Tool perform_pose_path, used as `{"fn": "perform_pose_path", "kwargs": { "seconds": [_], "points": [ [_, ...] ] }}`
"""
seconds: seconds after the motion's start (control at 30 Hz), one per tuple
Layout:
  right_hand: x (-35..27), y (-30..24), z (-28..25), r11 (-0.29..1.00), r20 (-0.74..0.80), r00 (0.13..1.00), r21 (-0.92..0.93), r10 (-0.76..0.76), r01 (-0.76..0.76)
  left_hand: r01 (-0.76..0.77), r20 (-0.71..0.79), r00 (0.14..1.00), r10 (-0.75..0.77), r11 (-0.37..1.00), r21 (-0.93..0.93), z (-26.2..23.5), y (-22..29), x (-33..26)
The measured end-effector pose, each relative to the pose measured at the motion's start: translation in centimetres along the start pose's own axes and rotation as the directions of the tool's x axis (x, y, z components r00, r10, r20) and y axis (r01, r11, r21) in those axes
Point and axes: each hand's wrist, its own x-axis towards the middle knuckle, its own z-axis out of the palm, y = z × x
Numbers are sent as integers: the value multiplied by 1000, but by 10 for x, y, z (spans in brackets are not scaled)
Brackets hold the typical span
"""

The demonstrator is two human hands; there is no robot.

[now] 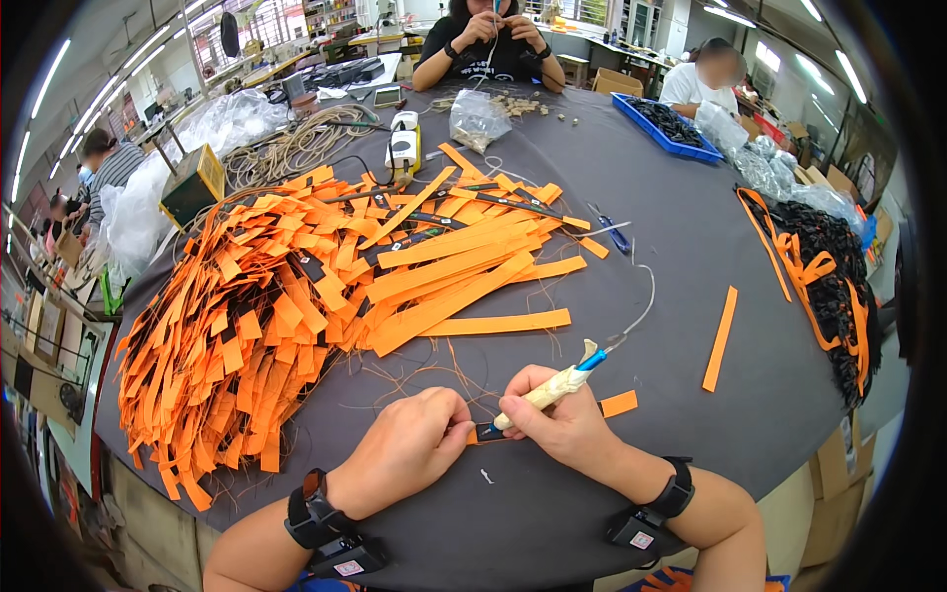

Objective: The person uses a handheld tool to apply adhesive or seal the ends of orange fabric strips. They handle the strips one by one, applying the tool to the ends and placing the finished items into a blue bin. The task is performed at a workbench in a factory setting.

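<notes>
My left hand (406, 449) pinches the left end of a small orange and black tag (486, 432) on the dark table (552, 513). My right hand (557, 424) grips a pen-like tool (552, 387) with a pale wrapped handle and a blue tip, its lower end resting on the tag. A thin grey cord (641, 306) runs from the tool's tip up the table. A short orange piece (619, 403) lies just right of my right hand.
A big heap of orange tags (237, 335) fills the left. Long orange strips (464, 271) fan across the middle, one strip (721, 338) lies to the right. Black and orange straps (829, 266), a blue tray (669, 126), scissors (612, 232). A person (488, 44) works opposite.
</notes>
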Motion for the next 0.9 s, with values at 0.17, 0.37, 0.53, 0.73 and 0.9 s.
{"fn": "perform_pose_path", "kwargs": {
  "seconds": [0.17, 0.37, 0.53, 0.73, 0.9],
  "points": [
    [0, 0, 0, 1000, -2, 1000, -17, 1, -1, 5, -3, 1000, -5, 1000, 0, 0, 0, 0],
    [1, 3, 1, 1000, -13, 1000, -22, -13, 13, 12, -13, 1000, -12, 1000, -8, 1, -2, 0],
    [1, 2, 0, 999, 4, 1000, -40, -9, 9, 24, -26, 999, -24, 999, -28, 0, -2, 0],
    [-1, -1, 1, 999, -44, 998, 36, 33, -32, -31, -277, 958, 79, 984, 173, -13, -21, 2],
    [1, 3, 0, 999, -51, 998, 34, 21, -19, 41, -24, 999, -36, 963, 265, -24, 5, -7]
  ]
}}
